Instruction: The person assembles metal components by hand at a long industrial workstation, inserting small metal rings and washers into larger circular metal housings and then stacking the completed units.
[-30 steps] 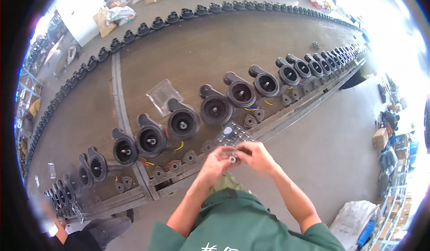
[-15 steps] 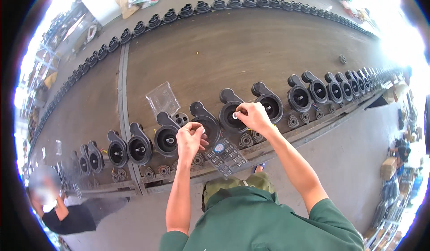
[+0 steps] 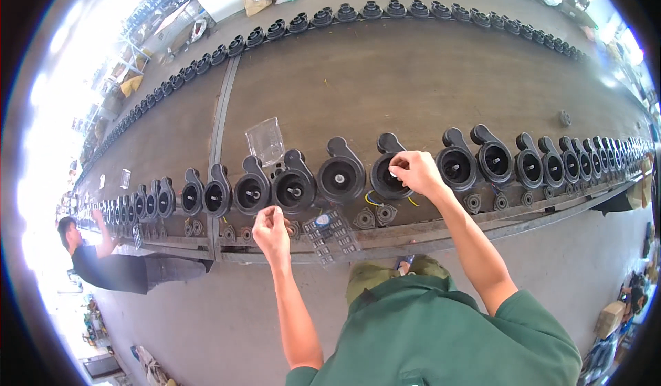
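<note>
My right hand [image 3: 418, 173] reaches into a black round housing [image 3: 387, 142] with a knob-like end. Its fingertips pinch a small white piece [image 3: 394, 171], mostly hidden by the fingers. One place to the left, a similar housing [image 3: 329, 188] has a white ring [image 3: 339, 178] around its centre. Further left, another housing [image 3: 294, 157] shows a bare metal shaft [image 3: 294, 192]. My left hand [image 3: 273, 237] is raised by the table's near edge, thumb and fingers pressed together; what they hold, if anything, does not show. A clear plastic tray of small dark parts [image 3: 332, 238] lies right of it.
The row of black housings runs both ways along the brown table [image 3: 330, 62], with small round metal parts [image 3: 364, 217] in front. Behind the row lies a clear plastic tray [image 3: 265, 140]. Another row [image 3: 346, 12] lines the far edge. A co-worker [image 3: 110, 269] stands at the left.
My right hand has moved one housing to the right; a white ring sits in the one it left. My left hand has drawn back from the housings toward the near edge. The view has shifted.
</note>
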Available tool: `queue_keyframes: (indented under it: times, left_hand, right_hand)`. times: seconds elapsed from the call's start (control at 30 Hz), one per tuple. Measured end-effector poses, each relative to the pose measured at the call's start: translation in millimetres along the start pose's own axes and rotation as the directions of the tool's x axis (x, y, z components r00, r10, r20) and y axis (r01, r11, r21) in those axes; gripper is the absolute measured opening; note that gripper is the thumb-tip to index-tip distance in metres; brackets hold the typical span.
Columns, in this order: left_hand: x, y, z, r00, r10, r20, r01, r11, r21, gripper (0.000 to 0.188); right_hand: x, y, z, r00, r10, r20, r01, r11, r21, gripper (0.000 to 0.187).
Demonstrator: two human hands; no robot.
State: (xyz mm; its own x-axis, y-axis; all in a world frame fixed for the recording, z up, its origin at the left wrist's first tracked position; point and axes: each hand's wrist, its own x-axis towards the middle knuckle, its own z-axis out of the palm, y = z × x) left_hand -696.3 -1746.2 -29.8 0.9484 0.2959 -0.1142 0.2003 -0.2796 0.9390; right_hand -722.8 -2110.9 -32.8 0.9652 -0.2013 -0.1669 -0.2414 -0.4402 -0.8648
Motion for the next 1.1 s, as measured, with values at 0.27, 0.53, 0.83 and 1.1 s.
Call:
queue_keyframes:
  times: [0.27,0.53,0.83,1.1]
  left_hand:
    - [-35,20,70,0.922,0.314,0.225,-0.363,0.903,0.229,0.018]
    - [8,28,122,0.839,0.322,0.439,-0.541,0.588,0.602,0.025]
    - [9,47,119,0.858,0.174,0.483,-0.480,0.606,0.634,0.029]
    - [7,42,118,0.858,0.191,0.478,-0.494,0.563,0.663,0.034]
  right_hand:
    - [3,18,-4,0.978,-0.210,0.000,0.209,0.970,-0.126,0.020]
    - [-68,11,-48,0.900,-0.274,-0.340,0.233,0.960,-0.158,0.014]
    - [-269,160,-24,0.822,0.173,-0.542,-0.306,0.937,-0.165,0.016]
    - [-577,352,80,0.209,0.920,-0.330,-0.952,0.269,0.148,0.029]
